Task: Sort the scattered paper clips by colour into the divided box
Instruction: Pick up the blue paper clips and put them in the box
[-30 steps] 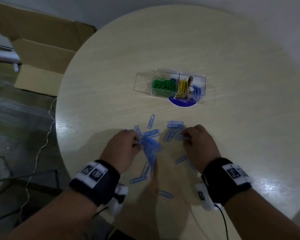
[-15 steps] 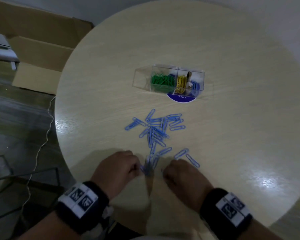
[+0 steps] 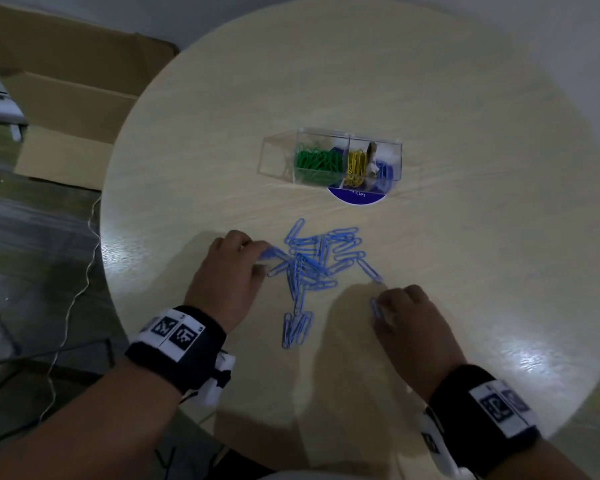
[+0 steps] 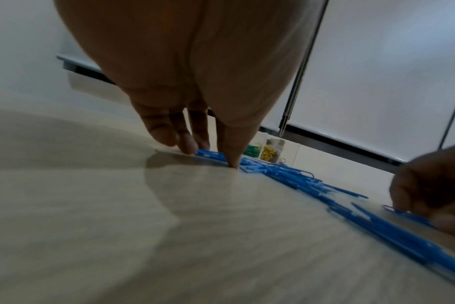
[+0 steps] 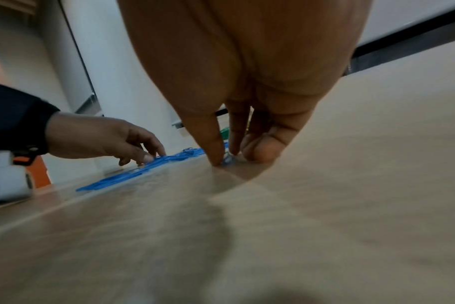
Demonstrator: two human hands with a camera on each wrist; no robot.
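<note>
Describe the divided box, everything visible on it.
The divided box is clear, hard-looking plastic, rectangular, standing open-topped on the round table beyond the loose blue clips. Thin walls split it into compartments: green clips fill one, yellow clips the next, blue ones the right end. A clear empty-looking section juts out on its left. It sits partly over a dark blue round label. Neither hand touches it.

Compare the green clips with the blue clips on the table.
The green clips are bunched inside one compartment of the clear divided box; the blue clips lie spread flat on the round table. No hand touches the green clips; both hands touch blue clips. Both look the same shape.
</note>
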